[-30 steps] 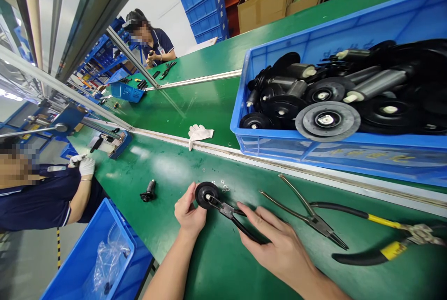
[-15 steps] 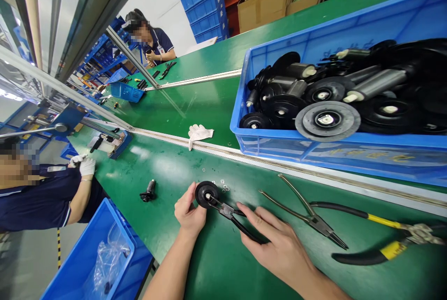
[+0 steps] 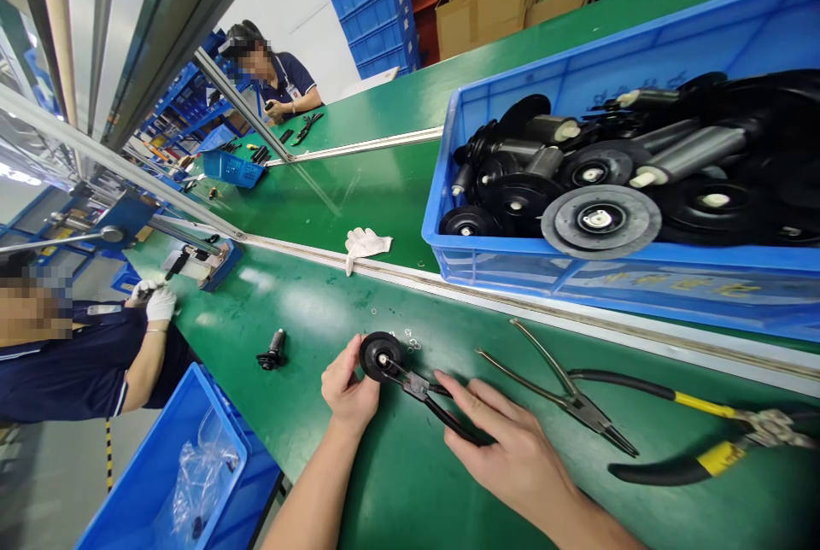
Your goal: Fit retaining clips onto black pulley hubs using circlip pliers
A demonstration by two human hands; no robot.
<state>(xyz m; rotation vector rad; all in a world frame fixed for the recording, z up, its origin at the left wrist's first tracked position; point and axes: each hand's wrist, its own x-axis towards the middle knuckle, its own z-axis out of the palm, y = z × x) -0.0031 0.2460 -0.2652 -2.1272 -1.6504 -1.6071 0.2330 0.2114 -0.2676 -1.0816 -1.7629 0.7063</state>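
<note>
My left hand point(image 3: 350, 385) grips a round black flanged part point(image 3: 377, 345), its disc face turned up and its lower portion hidden by the fingers. Snap ring pliers point(image 3: 418, 388) with dark handles are in my right hand point(image 3: 506, 439), and their tips touch the pale centre of the disc. Several small metal rings point(image 3: 410, 336) lie on the green bench just behind the disc. A second, metal pair of pliers point(image 3: 570, 400) rests to the right, beside larger pliers with black and yellow handles point(image 3: 708, 409).
A blue crate point(image 3: 500, 264) full of black discs and rollers stands at the back right. A white glove point(image 3: 367, 244) lies by the metal rail. One black roller part point(image 3: 274, 351) stands on the bench. At left, a gloved co-worker point(image 3: 96, 353) sits behind a blue bin point(image 3: 185, 447).
My hands, the black part and the pliers have barely shifted. The co-worker at the left and the person at the far bench have moved their hands slightly.
</note>
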